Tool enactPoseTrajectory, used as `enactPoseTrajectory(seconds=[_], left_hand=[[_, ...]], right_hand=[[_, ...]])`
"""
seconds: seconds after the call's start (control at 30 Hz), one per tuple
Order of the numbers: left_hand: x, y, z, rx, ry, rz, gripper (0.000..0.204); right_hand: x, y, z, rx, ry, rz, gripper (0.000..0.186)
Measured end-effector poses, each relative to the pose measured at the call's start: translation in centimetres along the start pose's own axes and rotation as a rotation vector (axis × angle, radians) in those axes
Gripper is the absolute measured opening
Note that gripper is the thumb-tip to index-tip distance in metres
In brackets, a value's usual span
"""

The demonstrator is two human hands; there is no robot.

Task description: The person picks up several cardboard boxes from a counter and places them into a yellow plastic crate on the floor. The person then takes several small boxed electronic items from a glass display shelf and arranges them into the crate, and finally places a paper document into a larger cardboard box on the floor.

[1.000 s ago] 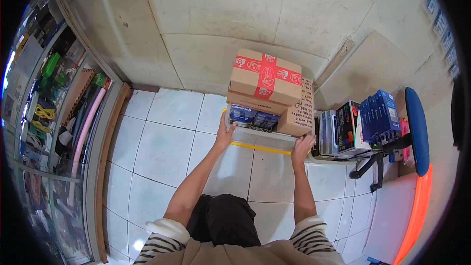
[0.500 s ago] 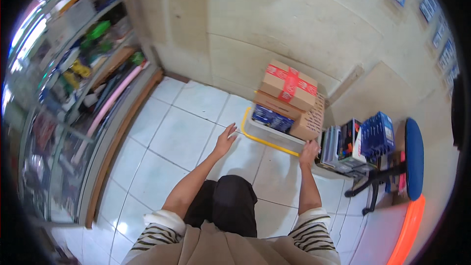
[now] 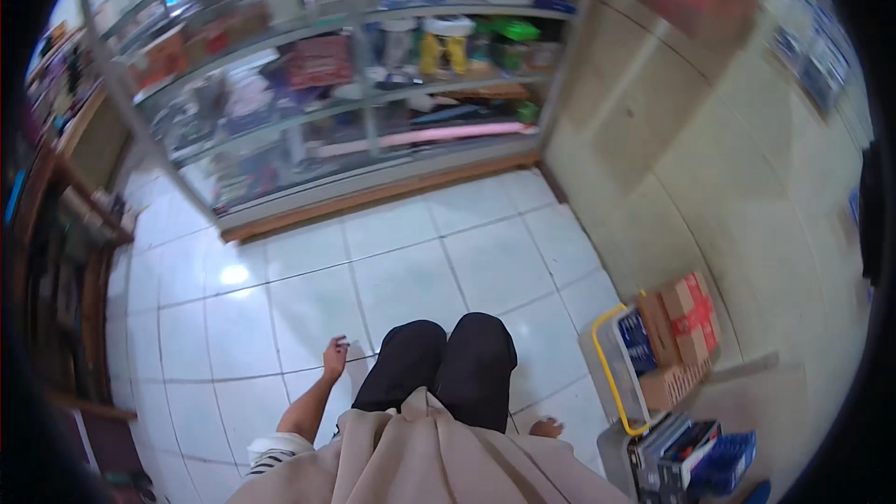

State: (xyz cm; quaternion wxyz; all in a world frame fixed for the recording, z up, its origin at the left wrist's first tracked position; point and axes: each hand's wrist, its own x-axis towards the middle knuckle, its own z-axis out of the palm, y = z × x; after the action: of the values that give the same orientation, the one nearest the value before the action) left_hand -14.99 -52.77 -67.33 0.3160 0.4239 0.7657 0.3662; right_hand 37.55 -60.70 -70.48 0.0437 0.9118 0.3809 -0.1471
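My left hand (image 3: 336, 357) hangs above the tiled floor, left of my knees. Its fingers are loosely bent and apart, with nothing in them. Only part of my right hand (image 3: 547, 427) shows past my beige top, to the right of my thighs. Its fingers look loose and hold nothing that I can see. Nearest to it stands a clear plastic tub with a yellow rim (image 3: 611, 375). Inside are blue packs (image 3: 637, 340), a brown carton with red tape (image 3: 692, 322) and other cardboard boxes (image 3: 670, 387).
A glass display cabinet (image 3: 364, 145) full of goods runs along the far side on a wooden base. Beside the tub, another container holds books and a blue box (image 3: 723, 463). Dark wooden furniture (image 3: 75, 252) lines the left. A beige wall (image 3: 737, 177) rises on the right.
My view has swung left, toward the glass cabinet. My right hand has left the tub's rim and come back beside my body. My left hand now hangs lower, left of my knees.
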Motion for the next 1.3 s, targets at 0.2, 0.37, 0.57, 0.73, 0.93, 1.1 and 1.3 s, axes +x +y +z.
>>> enactPoseTrajectory(seconds=[0.2, 0.37, 0.57, 0.73, 0.93, 1.1, 1.3], left_hand=[[-9.4, -6.1, -3.8, 0.001, 0.139, -0.314, 0.026], [-14.2, -7.2, -5.0, -0.216, 0.396, -0.355, 0.025], [-16.7, -7.5, -2.8, -0.267, 0.637, -0.558, 0.024], [-20.0, -5.3, -1.7, -0.216, 0.721, -0.661, 0.025], [-22.7, -4.4, -0.1, -0.335, 0.939, -0.723, 0.023], [-22.4, -0.4, -2.7, -0.372, 1.092, -0.551, 0.021], [-23.0, 8.4, -6.4, -0.638, 1.233, -0.316, 0.019]], right_hand=[[3.6, -11.2, 2.8, 0.025, -0.210, -0.546, 0.019], [4.5, -19.9, -0.7, 0.402, -0.168, -0.913, 0.021], [10.3, -30.4, -2.0, 0.212, -0.311, -1.086, 0.024], [10.6, -39.6, -3.0, 0.015, -0.416, -1.209, 0.026], [6.2, -50.8, -5.6, -0.071, -0.488, -1.572, 0.022], [-0.7, -53.2, -9.4, 0.081, -0.745, -1.676, 0.020], [-13.9, -52.5, -7.4, -0.186, -1.010, -1.926, 0.021]])
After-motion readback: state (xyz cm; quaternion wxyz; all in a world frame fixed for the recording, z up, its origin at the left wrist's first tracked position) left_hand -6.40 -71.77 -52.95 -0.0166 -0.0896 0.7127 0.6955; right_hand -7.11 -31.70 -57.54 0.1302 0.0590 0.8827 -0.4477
